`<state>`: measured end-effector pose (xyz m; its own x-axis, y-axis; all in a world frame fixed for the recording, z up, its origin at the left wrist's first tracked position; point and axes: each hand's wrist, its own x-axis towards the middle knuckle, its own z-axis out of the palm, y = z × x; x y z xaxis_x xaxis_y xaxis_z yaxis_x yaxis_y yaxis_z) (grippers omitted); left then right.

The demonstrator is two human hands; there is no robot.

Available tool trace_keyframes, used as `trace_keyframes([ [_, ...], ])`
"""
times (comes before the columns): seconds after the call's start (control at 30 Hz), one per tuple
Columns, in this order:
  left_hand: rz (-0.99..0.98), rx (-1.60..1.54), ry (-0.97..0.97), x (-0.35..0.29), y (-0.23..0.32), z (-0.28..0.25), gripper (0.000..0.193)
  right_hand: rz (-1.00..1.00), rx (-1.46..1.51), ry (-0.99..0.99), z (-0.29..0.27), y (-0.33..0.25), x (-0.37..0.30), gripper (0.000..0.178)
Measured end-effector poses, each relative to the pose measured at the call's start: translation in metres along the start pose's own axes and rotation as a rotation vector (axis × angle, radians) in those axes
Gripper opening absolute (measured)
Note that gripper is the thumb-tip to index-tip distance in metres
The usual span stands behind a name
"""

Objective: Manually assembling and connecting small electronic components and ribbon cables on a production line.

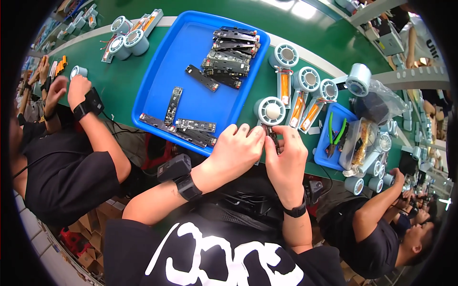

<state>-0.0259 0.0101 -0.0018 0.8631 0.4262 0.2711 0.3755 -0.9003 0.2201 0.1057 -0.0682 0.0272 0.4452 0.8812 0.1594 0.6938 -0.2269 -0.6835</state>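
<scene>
My right hand (287, 157) is closed, with thumb and fingers pinching a narrow dark circuit board (272, 135). Close against it, my left hand (237, 148) is curled with its knuckles up; its fingertips and whatever they grip are hidden. Just beyond both hands lies a pale blue unit with a round, ribbed head (271, 111); the hands cover most of its lower part. A big blue tray (162, 76) stands to the left, holding a heap of dark circuit boards (231, 59) at its far right and a few loose ones near its front edge.
Several similar units (307, 79) with orange cells lie beyond my right hand. A small blue tray (320, 151) at the right holds green-handled cutters (337, 133) and a clear container (359, 148). More units (121, 43) sit at the far left. Co-workers sit on either side.
</scene>
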Motion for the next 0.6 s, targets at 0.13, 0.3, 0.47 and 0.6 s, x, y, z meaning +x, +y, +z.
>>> trace_keyframes([
  [0.13, -0.120, -0.236, -0.012, -0.004, 0.005, -0.003, 0.047, 0.037, 0.029, -0.001, 0.000, -0.001, 0.003, 0.022],
  [0.3, -0.346, -0.752, 0.173, -0.026, 0.025, 0.000, 0.055, 0.051, 0.078, 0.072, 0.012, 0.001, -0.004, 0.023],
  [0.47, -0.396, -0.985, 0.074, -0.033, 0.031, 0.007, 0.063, -0.062, -0.049, 0.138, 0.022, 0.008, -0.008, 0.024],
  [0.6, -0.406, -1.015, 0.080, -0.033, 0.030, 0.008, 0.063, -0.205, -0.063, 0.184, 0.025, 0.021, -0.011, 0.026],
])
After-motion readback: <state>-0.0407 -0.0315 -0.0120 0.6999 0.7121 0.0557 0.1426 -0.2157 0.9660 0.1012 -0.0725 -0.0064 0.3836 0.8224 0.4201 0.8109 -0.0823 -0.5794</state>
